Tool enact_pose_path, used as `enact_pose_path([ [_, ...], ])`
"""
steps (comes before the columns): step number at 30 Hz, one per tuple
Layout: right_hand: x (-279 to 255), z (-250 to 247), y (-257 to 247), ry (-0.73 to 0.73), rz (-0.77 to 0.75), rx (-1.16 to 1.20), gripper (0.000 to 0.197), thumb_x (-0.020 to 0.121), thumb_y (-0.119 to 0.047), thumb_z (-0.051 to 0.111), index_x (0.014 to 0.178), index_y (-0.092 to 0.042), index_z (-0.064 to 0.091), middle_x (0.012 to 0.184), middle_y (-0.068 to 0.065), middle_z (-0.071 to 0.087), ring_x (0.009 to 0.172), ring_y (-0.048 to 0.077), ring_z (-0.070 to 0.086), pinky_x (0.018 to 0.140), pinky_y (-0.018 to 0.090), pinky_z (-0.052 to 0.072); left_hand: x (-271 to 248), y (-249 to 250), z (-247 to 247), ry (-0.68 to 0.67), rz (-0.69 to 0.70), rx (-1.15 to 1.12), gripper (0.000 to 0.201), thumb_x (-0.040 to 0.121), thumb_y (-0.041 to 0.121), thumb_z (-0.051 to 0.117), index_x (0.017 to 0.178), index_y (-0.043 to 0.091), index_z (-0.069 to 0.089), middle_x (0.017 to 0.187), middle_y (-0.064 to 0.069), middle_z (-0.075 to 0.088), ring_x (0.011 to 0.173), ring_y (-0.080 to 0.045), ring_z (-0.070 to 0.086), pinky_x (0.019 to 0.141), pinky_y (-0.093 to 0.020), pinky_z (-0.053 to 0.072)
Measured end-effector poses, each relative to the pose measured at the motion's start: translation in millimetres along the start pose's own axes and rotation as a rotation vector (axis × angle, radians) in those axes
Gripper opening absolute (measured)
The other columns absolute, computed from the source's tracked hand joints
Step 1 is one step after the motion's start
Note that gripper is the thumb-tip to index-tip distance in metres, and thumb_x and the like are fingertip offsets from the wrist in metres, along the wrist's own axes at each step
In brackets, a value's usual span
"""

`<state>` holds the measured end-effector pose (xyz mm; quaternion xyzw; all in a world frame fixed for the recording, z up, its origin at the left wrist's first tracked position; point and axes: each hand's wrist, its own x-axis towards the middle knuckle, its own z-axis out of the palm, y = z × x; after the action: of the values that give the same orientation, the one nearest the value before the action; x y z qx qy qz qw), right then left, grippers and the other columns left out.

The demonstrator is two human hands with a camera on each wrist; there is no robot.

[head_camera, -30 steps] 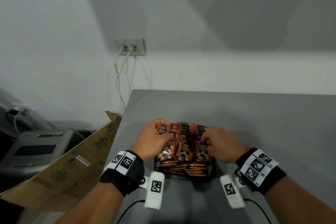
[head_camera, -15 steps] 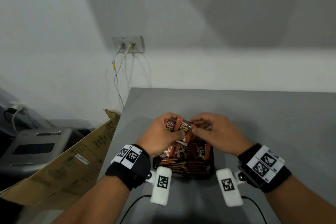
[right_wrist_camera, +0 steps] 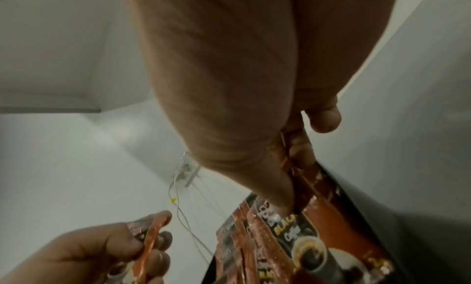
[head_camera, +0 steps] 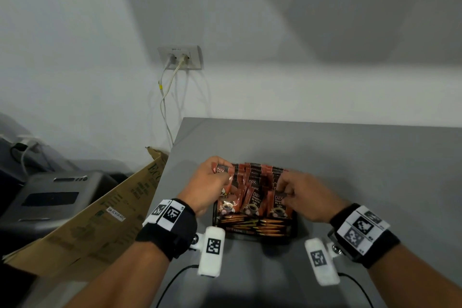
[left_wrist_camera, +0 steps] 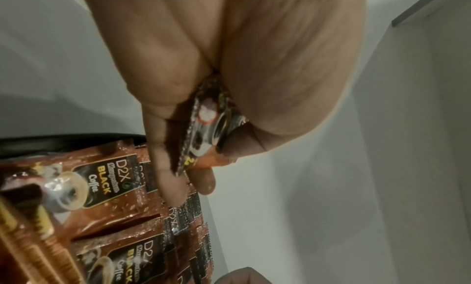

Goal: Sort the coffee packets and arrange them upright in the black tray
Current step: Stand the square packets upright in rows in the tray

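Pinching one coffee packet [head_camera: 221, 170] in the left hand [head_camera: 208, 186], right hand [head_camera: 303, 194] fingers grip upright packets [head_camera: 280, 204] in the black tray [head_camera: 294, 229]

Brown coffee packets [head_camera: 252, 197] upright in black tray [head_camera: 295, 229]

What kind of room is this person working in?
Probably an office or back room, not a kitchen. A plain grey table stands against a bare white wall with a socket and cables; a printer-like machine and a flattened cardboard box sit beside it.
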<state>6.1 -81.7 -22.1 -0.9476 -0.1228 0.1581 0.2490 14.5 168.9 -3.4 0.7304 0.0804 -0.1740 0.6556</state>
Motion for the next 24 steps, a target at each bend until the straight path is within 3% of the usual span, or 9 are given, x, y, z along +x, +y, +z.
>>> enact_pose_path([
  [2, 1.2, 8.9, 3.6, -0.001, -0.001, -0.054, 0.024, 0.09, -0.016, 0.069, 0.093, -0.035, 0.054, 0.091, -0.015, 0.06, 0.083, 0.007, 0.06, 0.065, 0.017, 0.042, 0.3, -2.4, -0.3, 0.0, 0.009, 0.034, 0.03, 0.087, -0.015, 0.049, 0.107, 0.005, 0.06, 0.085, -0.018, 0.062, 0.067, -0.021, 0.069, 0.064, -0.038, 0.059],
  [4, 1.6, 15.6, 5.1, 0.018, 0.003, -0.093, 0.022, 0.09, -0.017, 0.069, 0.092, -0.033, 0.055, 0.088, -0.014, 0.06, 0.082, 0.009, 0.061, 0.067, 0.021, 0.047, -0.1, -3.5, -0.3, 0.0, 0.025, 0.069, 0.028, 0.085, -0.014, 0.053, 0.105, 0.005, 0.061, 0.087, -0.018, 0.067, 0.072, -0.025, 0.071, 0.072, -0.048, 0.059],
  [6, -0.2, 19.6, 3.5, 0.054, 0.002, -0.115, 0.018, 0.09, -0.017, 0.067, 0.092, -0.03, 0.056, 0.091, -0.013, 0.059, 0.083, 0.009, 0.058, 0.07, 0.023, 0.049, -1.1, -3.2, 0.0, 0.0, 0.047, 0.121, 0.027, 0.08, -0.006, 0.062, 0.102, 0.01, 0.063, 0.085, -0.017, 0.071, 0.075, -0.03, 0.07, 0.08, -0.06, 0.056],
  [9, -3.0, 22.1, 1.1, 0.087, -0.004, -0.145, 0.013, 0.09, -0.018, 0.065, 0.093, -0.027, 0.055, 0.101, -0.011, 0.055, 0.09, 0.009, 0.054, 0.076, 0.023, 0.047, -1.9, -4.4, -0.5, 0.002, 0.083, 0.191, 0.028, 0.076, -0.001, 0.071, 0.098, 0.015, 0.065, 0.084, -0.013, 0.074, 0.072, -0.033, 0.069, 0.077, -0.065, 0.055],
  [12, -5.5, 17.3, 1.7, 0.136, -0.011, -0.105, 0.014, 0.088, -0.021, 0.068, 0.094, -0.027, 0.057, 0.105, -0.013, 0.051, 0.099, 0.01, 0.051, 0.084, 0.024, 0.046, -3.4, -4.0, 0.1, -0.022, 0.095, 0.232, 0.031, 0.077, -0.003, 0.076, 0.098, 0.016, 0.064, 0.091, -0.015, 0.075, 0.083, -0.04, 0.072, 0.079, -0.063, 0.057],
  [16, -7.5, -2.6, -19.7, 0.251, -0.094, 0.085, 0.012, 0.088, -0.029, 0.072, 0.094, -0.031, 0.062, 0.09, -0.023, 0.054, 0.085, -0.006, 0.053, 0.072, 0.008, 0.037, -6.1, 3.4, 8.2, -0.082, 0.131, 0.258, 0.025, 0.078, -0.001, 0.078, 0.095, 0.012, 0.064, 0.09, -0.021, 0.073, 0.081, -0.044, 0.071, 0.078, -0.061, 0.058],
  [19, -5.0, -12.8, -47.9, 0.206, -0.135, 0.261, 0.017, 0.088, -0.034, 0.073, 0.104, -0.036, 0.069, 0.092, -0.021, 0.069, 0.085, -0.007, 0.063, 0.074, 0.007, 0.046, -6.1, 10.4, 20.6, -0.126, 0.198, 0.248, 0.024, 0.078, -0.006, 0.075, 0.09, 0.01, 0.063, 0.076, -0.011, 0.071, 0.064, -0.025, 0.066, 0.062, -0.042, 0.055],
  [21, -0.5, -17.1, -58.2, 0.193, -0.139, 0.304, 0.016, 0.088, -0.028, 0.073, 0.102, -0.034, 0.072, 0.091, -0.02, 0.072, 0.084, -0.005, 0.066, 0.077, 0.013, 0.051, -5.2, 13.3, 23.9, -0.121, 0.226, 0.249, 0.026, 0.076, -0.01, 0.075, 0.089, 0.007, 0.06, 0.071, -0.002, 0.068, 0.057, -0.013, 0.061, 0.057, -0.029, 0.05],
  [24, 8.9, -27.9, -59.3, 0.21, -0.099, 0.336, 0.014, 0.088, -0.015, 0.072, 0.089, -0.029, 0.074, 0.08, -0.012, 0.074, 0.073, 0.001, 0.068, 0.068, 0.017, 0.053, -4.6, 14.4, 15.8, -0.045, 0.203, 0.243, 0.031, 0.075, -0.004, 0.081, 0.094, 0.008, 0.06, 0.076, -0.007, 0.071, 0.065, -0.018, 0.066, 0.064, -0.036, 0.056],
])
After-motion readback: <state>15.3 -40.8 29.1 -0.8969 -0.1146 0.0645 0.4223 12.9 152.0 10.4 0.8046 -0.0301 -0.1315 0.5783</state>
